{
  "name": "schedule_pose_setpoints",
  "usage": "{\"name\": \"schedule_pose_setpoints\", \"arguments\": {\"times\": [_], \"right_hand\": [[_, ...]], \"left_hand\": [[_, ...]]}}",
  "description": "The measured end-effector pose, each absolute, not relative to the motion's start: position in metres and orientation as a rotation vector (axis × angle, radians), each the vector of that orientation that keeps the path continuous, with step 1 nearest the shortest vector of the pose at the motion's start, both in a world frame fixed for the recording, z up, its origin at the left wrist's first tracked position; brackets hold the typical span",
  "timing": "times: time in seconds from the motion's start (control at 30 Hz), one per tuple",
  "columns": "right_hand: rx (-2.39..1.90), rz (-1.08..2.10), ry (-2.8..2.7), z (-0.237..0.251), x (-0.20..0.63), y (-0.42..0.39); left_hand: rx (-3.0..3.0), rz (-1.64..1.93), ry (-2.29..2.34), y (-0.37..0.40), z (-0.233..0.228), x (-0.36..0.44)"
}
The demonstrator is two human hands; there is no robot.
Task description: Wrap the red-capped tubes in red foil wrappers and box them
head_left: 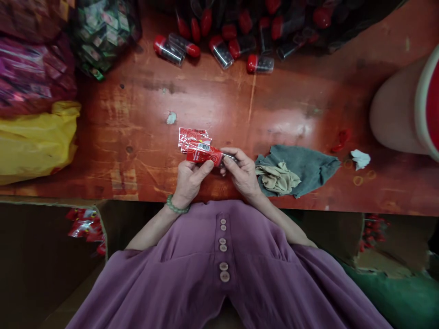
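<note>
Red sachet [203, 154], printed with white lettering and a small label, sits gripped between both of a seated person's hands just above the near edge of a worn red-brown wooden table [137, 114]. Left hand [190, 179], with a green bead bracelet [176, 207] at the wrist, is closed around the packet's lower left end, thumb pressed against its face. Right hand [243, 172] pinches the packet's right end, where a dark, glossy piece [229, 158] shows between the fingertips; what it is cannot be made out. Touching the sachet's far side, a few flat red-and-white wrappers [192, 136] lie on the table. Just beside the right hand rests a grey-green cloth [305, 165] with a crumpled beige rag [278, 177] on top. Small bottles with red caps [222, 45] are strewn along the far edge, a yellow plastic bag [34, 141] lies at far left, and a pale bucket [401, 105] stands at far right. The person wears a purple buttoned garment [222, 274].
</note>
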State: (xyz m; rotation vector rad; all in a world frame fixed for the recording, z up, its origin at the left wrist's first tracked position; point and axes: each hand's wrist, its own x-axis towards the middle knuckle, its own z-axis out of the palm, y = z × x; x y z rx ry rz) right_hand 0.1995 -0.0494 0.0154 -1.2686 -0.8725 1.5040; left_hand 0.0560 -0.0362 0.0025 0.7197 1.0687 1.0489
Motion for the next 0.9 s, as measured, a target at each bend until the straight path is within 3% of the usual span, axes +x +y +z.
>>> {"name": "schedule_pose_setpoints", "arguments": {"times": [0.4,0.63,0.83,0.9], "right_hand": [[-1.334,1.587,-1.395,0.026,0.22,-0.053],[-1.42,1.195,-1.622,0.029,0.216,-0.049],[-1.165,1.63,-1.327,0.026,0.214,-0.045],[-1.192,1.606,-1.346,0.026,0.213,-0.044]], "left_hand": [[0.551,1.078,1.057,-0.022,0.013,0.062],[0.527,1.114,1.07,-0.014,0.019,0.066],[0.559,1.091,1.009,-0.009,0.029,0.064],[0.535,1.068,0.956,-0.008,0.032,0.063]]}}
